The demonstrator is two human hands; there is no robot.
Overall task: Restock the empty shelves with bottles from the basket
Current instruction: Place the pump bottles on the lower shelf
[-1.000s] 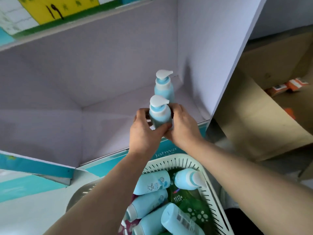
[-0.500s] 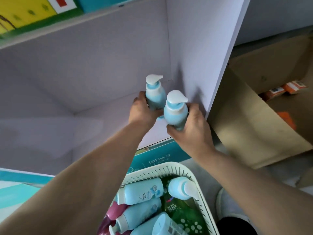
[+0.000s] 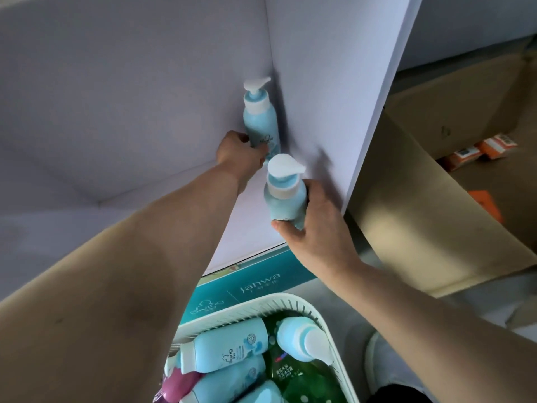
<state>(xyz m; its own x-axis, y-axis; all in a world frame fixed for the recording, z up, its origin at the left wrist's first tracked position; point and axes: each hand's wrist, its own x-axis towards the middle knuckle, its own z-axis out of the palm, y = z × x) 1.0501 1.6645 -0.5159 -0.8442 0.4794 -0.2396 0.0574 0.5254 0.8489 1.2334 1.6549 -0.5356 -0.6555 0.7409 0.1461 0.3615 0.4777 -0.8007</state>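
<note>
Pale lilac board makes up the shelf (image 3: pixel 116 112), an open bay with a back wall, a floor and a right side wall, and it fills most of the view. To the right of the shelf sits a big brown cardboard box (image 3: pixel 436 228) with its flaps open. A few orange and white packets (image 3: pixel 482 149) lie in the box.

Below the shelf's front edge, which carries a teal strip (image 3: pixel 255 283) with white lettering, is a white slatted basket (image 3: pixel 290 301). Several light blue bottles (image 3: pixel 226 347) lie on their sides in the basket, along with a green bottle (image 3: pixel 305 379) and a purple one (image 3: pixel 177 385).

The person's left hand (image 3: pixel 238 152) reaches deep into the shelf. Its fingers are curled round the lower part of a light blue pump bottle (image 3: pixel 260 117). That bottle stands upright in the shelf's back right corner, close against the side wall. Its base is hidden behind the hand.

The right hand (image 3: pixel 316 237) grips a second pump bottle (image 3: pixel 286 199) of the same kind, thumb across its lower front and fingers wrapped behind. This bottle is upright, nearer the shelf's front edge and just beside the right wall. It is in front of the first bottle and apart from it. Whether its base touches the shelf floor cannot be told.
</note>
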